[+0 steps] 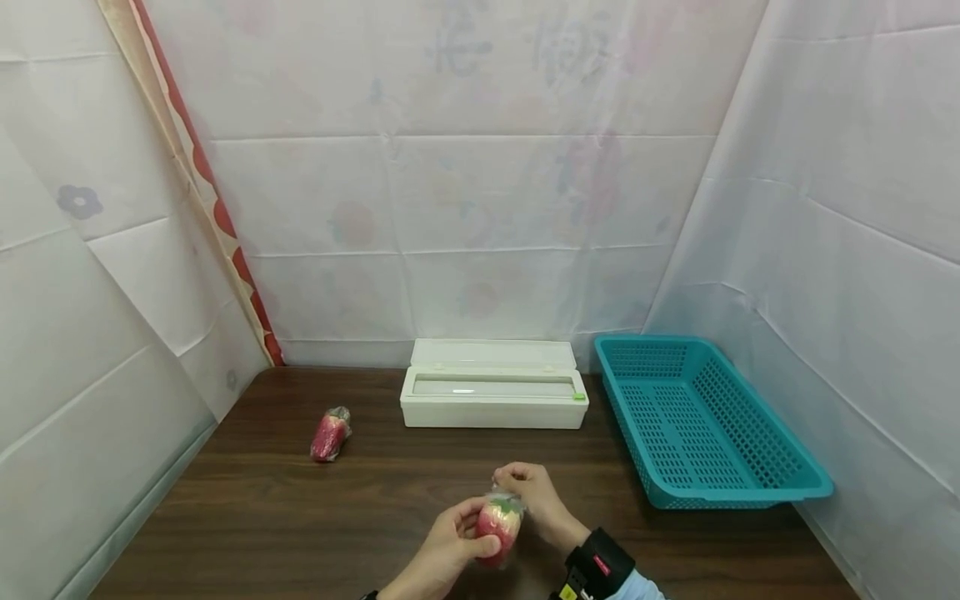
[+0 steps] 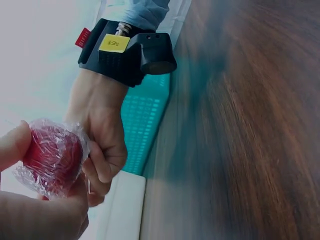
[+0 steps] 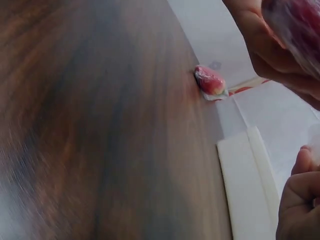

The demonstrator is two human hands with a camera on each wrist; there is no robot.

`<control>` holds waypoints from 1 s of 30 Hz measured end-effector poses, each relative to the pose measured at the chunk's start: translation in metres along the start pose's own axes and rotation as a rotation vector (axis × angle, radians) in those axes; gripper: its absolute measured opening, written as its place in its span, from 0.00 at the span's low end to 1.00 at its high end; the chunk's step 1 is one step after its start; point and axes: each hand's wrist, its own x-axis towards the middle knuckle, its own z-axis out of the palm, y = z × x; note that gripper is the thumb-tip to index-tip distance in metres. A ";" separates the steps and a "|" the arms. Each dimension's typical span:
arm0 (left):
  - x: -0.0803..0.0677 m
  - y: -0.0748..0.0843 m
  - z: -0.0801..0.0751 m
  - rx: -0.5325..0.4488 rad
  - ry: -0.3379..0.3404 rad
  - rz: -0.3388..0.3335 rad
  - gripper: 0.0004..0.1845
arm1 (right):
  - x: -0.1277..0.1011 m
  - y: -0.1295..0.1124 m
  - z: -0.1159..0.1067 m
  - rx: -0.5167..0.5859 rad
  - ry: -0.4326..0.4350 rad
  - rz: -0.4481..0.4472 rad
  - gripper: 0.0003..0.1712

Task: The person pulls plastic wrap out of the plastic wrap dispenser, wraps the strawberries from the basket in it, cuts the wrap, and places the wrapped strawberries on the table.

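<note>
Near the tabletop's front edge, my left hand (image 1: 450, 546) grips a film-wrapped apple (image 1: 498, 523); my right hand (image 1: 534, 493) pinches the wrap's top. Next, I judge, press the film sealed.

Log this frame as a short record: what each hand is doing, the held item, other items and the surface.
left hand: holds wrapped fruit
right hand: pinches the wrap at the fruit's top
second wrapped fruit: lies on table, left of dispenser
dispenser: white, lid open, at the back
basket: teal, at right
table: dark wood
</note>
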 end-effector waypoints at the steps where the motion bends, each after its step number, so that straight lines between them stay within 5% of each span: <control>1: 0.000 0.000 0.001 0.006 0.016 0.002 0.35 | -0.001 0.001 0.001 0.017 0.000 0.001 0.18; 10: 0.004 -0.005 0.007 -0.046 0.143 -0.006 0.37 | -0.005 0.006 0.012 0.109 0.006 0.005 0.14; 20: 0.004 -0.006 0.003 0.044 0.099 -0.006 0.48 | -0.010 0.011 0.013 0.093 -0.074 0.049 0.10; 30: 0.004 -0.007 0.000 0.180 0.057 0.018 0.37 | -0.011 0.006 0.013 0.126 -0.153 0.098 0.08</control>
